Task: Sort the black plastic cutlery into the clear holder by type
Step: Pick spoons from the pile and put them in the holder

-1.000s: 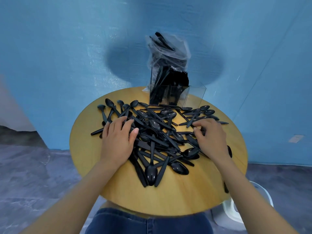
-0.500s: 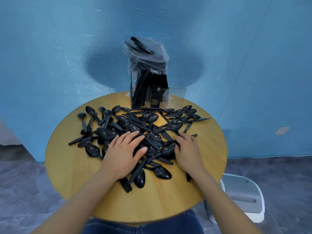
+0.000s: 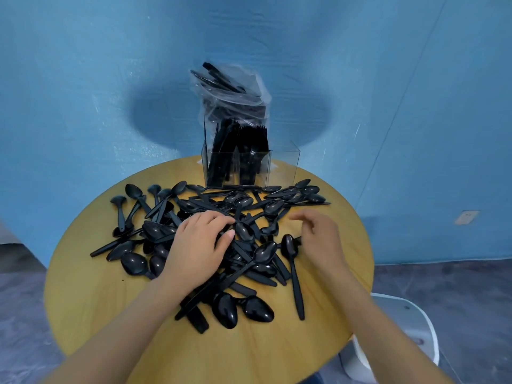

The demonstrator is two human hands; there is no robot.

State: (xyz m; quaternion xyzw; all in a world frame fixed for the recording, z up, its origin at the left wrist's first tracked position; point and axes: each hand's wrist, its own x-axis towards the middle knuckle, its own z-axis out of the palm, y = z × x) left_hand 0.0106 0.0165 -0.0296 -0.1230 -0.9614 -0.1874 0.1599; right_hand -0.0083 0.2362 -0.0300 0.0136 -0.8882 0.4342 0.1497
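A heap of black plastic spoons (image 3: pixel 230 245) and a few knives covers the middle of a round wooden table (image 3: pixel 110 300). My left hand (image 3: pixel 198 245) lies palm down on the heap, fingers bent onto the cutlery. My right hand (image 3: pixel 318 239) hovers at the heap's right side, fingers loosely curled, holding nothing. One long spoon (image 3: pixel 293 273) lies beside it. The clear holder (image 3: pixel 285 164) stands at the table's far edge; its left and middle compartments hold upright black cutlery, and the right one looks empty.
A clear plastic bag (image 3: pixel 232 95) with more black cutlery stands behind the holder against the blue wall. A white stool or bin (image 3: pixel 410 328) sits on the floor at the lower right. The table's near part is bare wood.
My right hand has lifted off the heap and moved right, its fingers curling. My left hand has stayed on the pile. The camera has swung, shifting the view.
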